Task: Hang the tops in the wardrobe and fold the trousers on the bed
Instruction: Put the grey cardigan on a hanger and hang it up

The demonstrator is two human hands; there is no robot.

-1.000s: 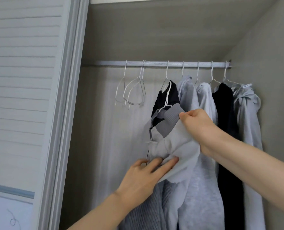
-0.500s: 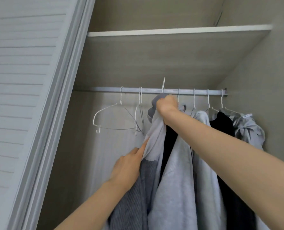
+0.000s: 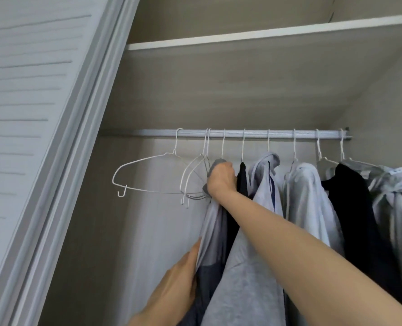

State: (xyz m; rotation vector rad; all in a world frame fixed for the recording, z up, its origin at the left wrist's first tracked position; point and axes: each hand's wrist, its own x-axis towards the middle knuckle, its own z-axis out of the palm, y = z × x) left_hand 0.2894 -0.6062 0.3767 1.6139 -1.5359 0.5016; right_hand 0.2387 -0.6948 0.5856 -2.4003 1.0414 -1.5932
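A two-tone grey top (image 3: pixel 212 231) hangs from a white wire hanger whose hook sits over the wardrobe rail (image 3: pixel 148 133). My right hand (image 3: pixel 221 182) grips the top's collar and the hanger's neck just under the rail. Lower down, my left hand (image 3: pixel 178 281) rests with straight fingers against the top's left edge, where the light fabric meets the dark panel. No trousers or bed are in view.
Empty wire hangers (image 3: pixel 146 175) hang left of the top. To its right hang a black top (image 3: pixel 242 182), two light grey tops (image 3: pixel 265 184), another black one (image 3: pixel 355 208) and a grey hoodie (image 3: pixel 397 198). A shelf (image 3: pixel 242 36) runs above; a sliding door (image 3: pixel 30 114) stands at left.
My right hand raised the grey top from chest height to the rail, and the hanger hook, held above the rail half a second ago, now sits over it. My left hand followed along the fabric.
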